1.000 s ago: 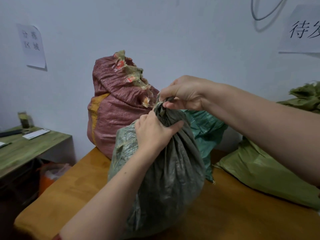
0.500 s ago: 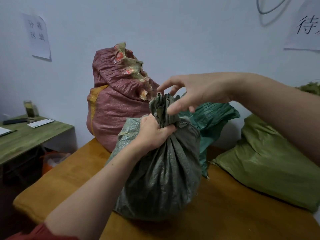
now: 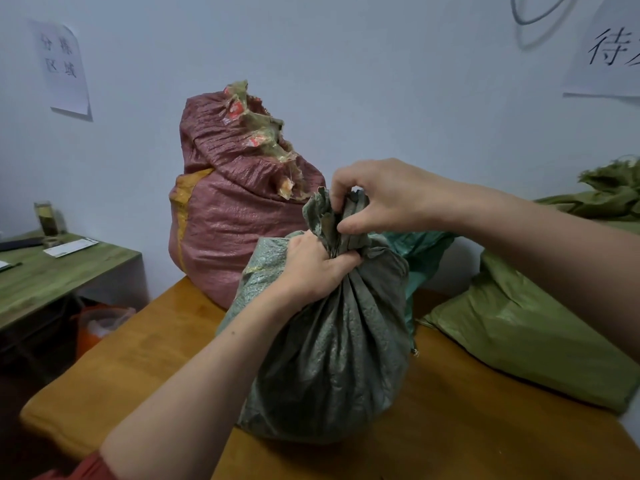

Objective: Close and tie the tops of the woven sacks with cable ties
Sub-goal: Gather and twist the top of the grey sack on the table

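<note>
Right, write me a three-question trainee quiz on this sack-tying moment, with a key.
1. Multiple choice: where does the left hand grip the grey-green sack?
A) at its gathered neck
B) at its base
C) nowhere, it rests on the table
2. True or false: a cable tie already shows round that neck.
3. Fill in: the right hand pinches the bunched fabric ___ the left hand.

Key: 1 A; 2 false; 3 above.
</note>
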